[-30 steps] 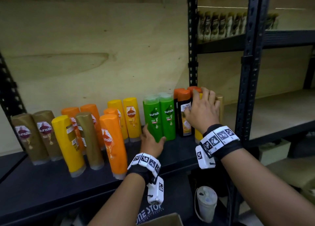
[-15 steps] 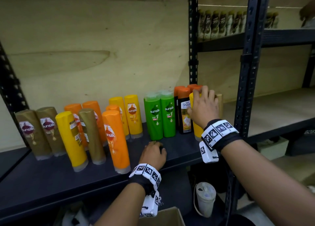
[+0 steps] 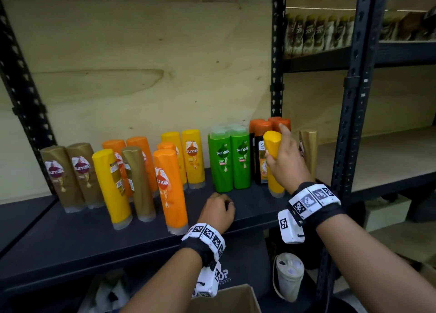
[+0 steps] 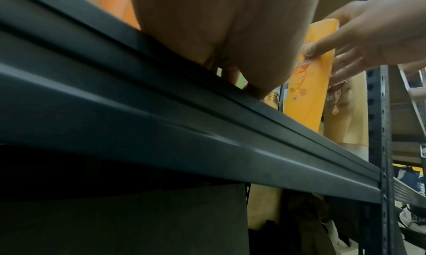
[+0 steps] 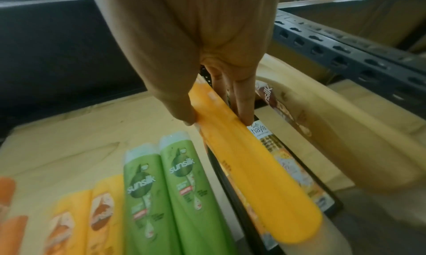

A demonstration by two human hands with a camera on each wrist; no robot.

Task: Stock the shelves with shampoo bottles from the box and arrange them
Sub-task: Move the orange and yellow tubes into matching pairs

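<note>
My right hand (image 3: 287, 164) grips a yellow shampoo bottle (image 3: 274, 171) at the right end of the dark shelf (image 3: 70, 242). In the right wrist view my thumb and fingers (image 5: 244, 109) pinch the yellow bottle (image 5: 253, 167) near its top. It stands in front of black bottles with orange caps (image 3: 259, 133), next to two green bottles (image 3: 231, 159) and a gold bottle (image 3: 309, 147). My left hand (image 3: 217, 210) rests on the shelf's front part, fingers loosely curled and holding nothing. Brown, yellow and orange bottles (image 3: 169, 185) stand in loose rows to the left.
A black perforated post (image 3: 354, 124) stands right of my right hand. Beyond it lies a wooden shelf (image 3: 377, 157), and dark bottles (image 3: 318, 32) line a shelf above. Below are a cardboard box corner (image 3: 226, 298) and a white container (image 3: 289, 275).
My left hand let go of the green bottle and drew back to the shelf's front. My right hand slid down from the bottle tops and now grips the yellow bottle.
</note>
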